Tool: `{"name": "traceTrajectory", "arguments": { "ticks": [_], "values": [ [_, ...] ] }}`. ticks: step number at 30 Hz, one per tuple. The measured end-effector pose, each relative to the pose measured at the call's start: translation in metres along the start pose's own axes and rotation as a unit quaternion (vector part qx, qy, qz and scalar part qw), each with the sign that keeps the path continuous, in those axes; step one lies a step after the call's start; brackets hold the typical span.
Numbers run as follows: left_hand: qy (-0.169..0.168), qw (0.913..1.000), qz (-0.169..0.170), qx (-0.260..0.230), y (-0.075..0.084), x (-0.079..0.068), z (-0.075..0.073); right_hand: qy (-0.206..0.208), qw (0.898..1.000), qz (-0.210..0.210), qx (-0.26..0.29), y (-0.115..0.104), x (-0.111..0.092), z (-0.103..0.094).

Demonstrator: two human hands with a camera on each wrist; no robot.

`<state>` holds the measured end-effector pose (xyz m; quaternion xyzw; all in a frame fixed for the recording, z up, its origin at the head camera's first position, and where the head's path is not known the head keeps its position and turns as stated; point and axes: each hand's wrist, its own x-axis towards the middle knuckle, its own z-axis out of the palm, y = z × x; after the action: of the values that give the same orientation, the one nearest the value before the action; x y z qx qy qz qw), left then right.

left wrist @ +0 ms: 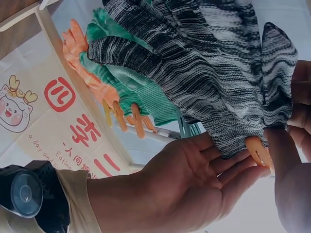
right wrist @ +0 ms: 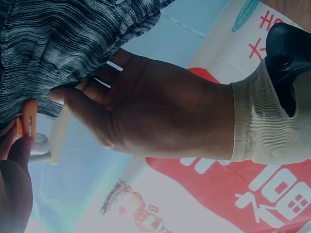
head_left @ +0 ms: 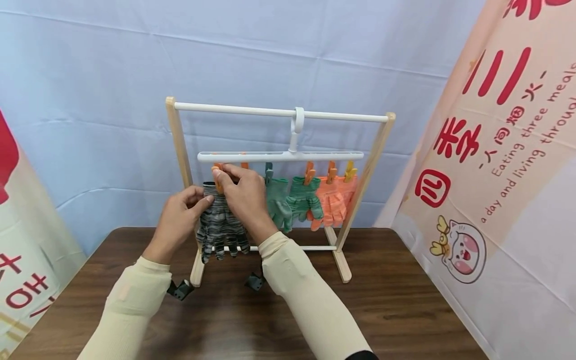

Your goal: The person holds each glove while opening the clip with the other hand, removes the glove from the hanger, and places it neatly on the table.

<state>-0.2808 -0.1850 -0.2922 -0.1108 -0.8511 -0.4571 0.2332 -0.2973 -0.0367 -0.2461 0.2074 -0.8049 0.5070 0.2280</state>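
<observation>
A black-and-grey striped knit glove point(head_left: 220, 222) hangs fingers down at the left end of a white hanger point(head_left: 252, 157). My left hand point(head_left: 177, 217) pinches the glove's cuff at its left side, thumb in front. Above the cuff, my right hand point(head_left: 247, 195) pinches an orange clothespin point(head_left: 218, 181) between thumb and fingers. In the left wrist view, the orange clothespin point(left wrist: 260, 154) overlaps the cuff edge. The right wrist view shows my left hand point(right wrist: 131, 102) holding the cuff, apart from the clothespin point(right wrist: 30, 118). A second orange clothespin point(head_left: 244, 161) shows just above my right hand.
Green gloves point(head_left: 280, 202) and orange gloves point(head_left: 335, 200) hang to the right under several clothespins. The hanger hooks over the top rod point(head_left: 234, 109) of a wooden-sided rack point(head_left: 369, 170). The rack stands on a dark wooden table point(head_left: 396, 300) before a pale cloth backdrop.
</observation>
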Motion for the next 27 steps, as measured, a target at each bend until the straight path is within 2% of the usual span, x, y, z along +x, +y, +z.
{"name": "traceTrajectory", "arguments": {
  "ticks": [5, 11, 18, 22, 27],
  "values": [
    [-0.004, 1.0, 0.004, 0.003, 0.0, -0.001, -0.001, 0.032, 0.999, 0.012, 0.0, -0.002, 0.0, 0.004],
    [-0.017, 0.9998, -0.006, 0.013, -0.005, -0.006, -0.002, 0.05, 0.999, 0.017, 0.005, -0.003, 0.0, 0.006],
    [-0.039, 0.9989, -0.023, 0.014, -0.017, -0.014, -0.003, 0.053, 0.998, 0.015, 0.003, -0.001, 0.001, 0.007],
    [-0.053, 0.9977, -0.038, 0.017, -0.026, -0.021, -0.009, 0.056, 0.998, 0.019, 0.0, -0.001, 0.001, 0.009],
    [-0.054, 0.9969, -0.05, 0.03, -0.04, -0.033, -0.018, 0.061, 0.998, 0.012, -0.004, -0.001, 0.001, 0.011]
  ]
}}
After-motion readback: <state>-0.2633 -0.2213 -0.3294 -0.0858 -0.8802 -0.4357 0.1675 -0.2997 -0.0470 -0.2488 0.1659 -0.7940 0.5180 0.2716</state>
